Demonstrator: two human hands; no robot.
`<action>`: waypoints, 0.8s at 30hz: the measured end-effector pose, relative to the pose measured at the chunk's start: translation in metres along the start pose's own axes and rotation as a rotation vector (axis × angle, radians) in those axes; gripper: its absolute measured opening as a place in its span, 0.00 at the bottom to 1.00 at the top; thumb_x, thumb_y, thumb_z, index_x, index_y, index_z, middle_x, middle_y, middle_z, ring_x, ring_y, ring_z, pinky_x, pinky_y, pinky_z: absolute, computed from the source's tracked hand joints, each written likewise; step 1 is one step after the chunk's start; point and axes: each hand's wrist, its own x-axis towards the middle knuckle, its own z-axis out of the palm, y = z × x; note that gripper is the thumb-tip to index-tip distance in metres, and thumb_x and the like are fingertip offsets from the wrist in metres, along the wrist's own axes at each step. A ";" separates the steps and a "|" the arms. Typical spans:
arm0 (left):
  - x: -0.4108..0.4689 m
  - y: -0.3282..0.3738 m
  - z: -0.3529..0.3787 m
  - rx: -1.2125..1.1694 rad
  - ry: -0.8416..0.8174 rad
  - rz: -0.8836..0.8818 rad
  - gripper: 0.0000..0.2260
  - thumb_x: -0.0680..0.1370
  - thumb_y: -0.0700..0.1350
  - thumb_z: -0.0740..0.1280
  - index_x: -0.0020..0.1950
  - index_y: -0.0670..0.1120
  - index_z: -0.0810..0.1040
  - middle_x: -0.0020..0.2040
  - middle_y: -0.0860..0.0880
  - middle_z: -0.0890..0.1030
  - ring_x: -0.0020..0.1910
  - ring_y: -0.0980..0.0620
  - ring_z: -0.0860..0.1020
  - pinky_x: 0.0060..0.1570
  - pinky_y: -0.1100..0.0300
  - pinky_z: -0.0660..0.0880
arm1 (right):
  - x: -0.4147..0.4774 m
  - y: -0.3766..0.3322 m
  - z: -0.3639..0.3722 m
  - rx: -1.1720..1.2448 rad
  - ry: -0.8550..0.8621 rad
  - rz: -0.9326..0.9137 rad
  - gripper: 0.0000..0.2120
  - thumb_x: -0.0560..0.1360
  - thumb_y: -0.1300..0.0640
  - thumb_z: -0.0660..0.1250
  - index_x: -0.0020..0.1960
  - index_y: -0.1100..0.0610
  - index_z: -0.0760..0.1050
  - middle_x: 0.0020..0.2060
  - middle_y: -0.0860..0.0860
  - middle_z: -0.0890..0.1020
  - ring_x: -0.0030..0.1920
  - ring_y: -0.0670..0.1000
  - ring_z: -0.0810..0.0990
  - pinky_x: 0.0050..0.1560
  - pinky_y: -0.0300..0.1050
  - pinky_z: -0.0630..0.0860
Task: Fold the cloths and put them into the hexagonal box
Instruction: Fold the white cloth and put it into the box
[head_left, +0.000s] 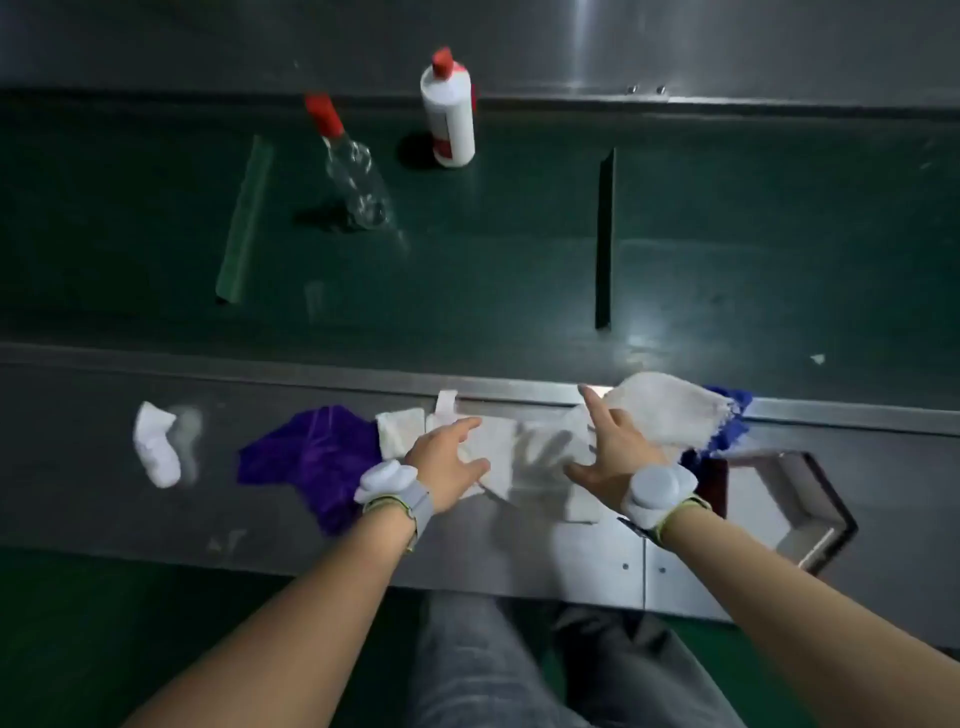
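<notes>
Both the left hand (451, 464) and the right hand (615, 447) are pressing flat, fingers spread, on the white cloth (524, 457) at the counter's (93, 493) far edge, while the crumpled purple cloth (317, 457) is lying unfolded and the hexagonal box (810, 499) is looking mostly empty.

Bare forearms, grey-white wrist devices (390, 480) on grey straps, grey trousers (519, 670).
</notes>
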 end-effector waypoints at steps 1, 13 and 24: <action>0.008 -0.006 0.008 0.063 -0.006 -0.009 0.23 0.74 0.48 0.67 0.69 0.54 0.70 0.65 0.47 0.76 0.62 0.46 0.75 0.61 0.55 0.71 | 0.004 0.007 0.007 -0.052 -0.082 0.031 0.43 0.69 0.46 0.69 0.76 0.43 0.47 0.67 0.53 0.69 0.58 0.59 0.77 0.53 0.52 0.77; 0.048 -0.020 0.042 0.956 -0.185 0.021 0.15 0.74 0.39 0.56 0.59 0.48 0.71 0.58 0.43 0.73 0.57 0.40 0.72 0.54 0.49 0.68 | 0.049 0.042 0.074 0.146 -0.090 0.211 0.10 0.74 0.48 0.63 0.51 0.53 0.73 0.47 0.54 0.81 0.48 0.59 0.79 0.44 0.46 0.72; 0.027 -0.034 0.033 1.160 -0.104 0.466 0.15 0.70 0.54 0.58 0.49 0.49 0.80 0.54 0.50 0.77 0.65 0.45 0.66 0.69 0.40 0.45 | 0.024 0.069 0.100 0.051 -0.265 0.338 0.15 0.74 0.47 0.62 0.52 0.56 0.76 0.51 0.55 0.82 0.51 0.58 0.80 0.48 0.47 0.76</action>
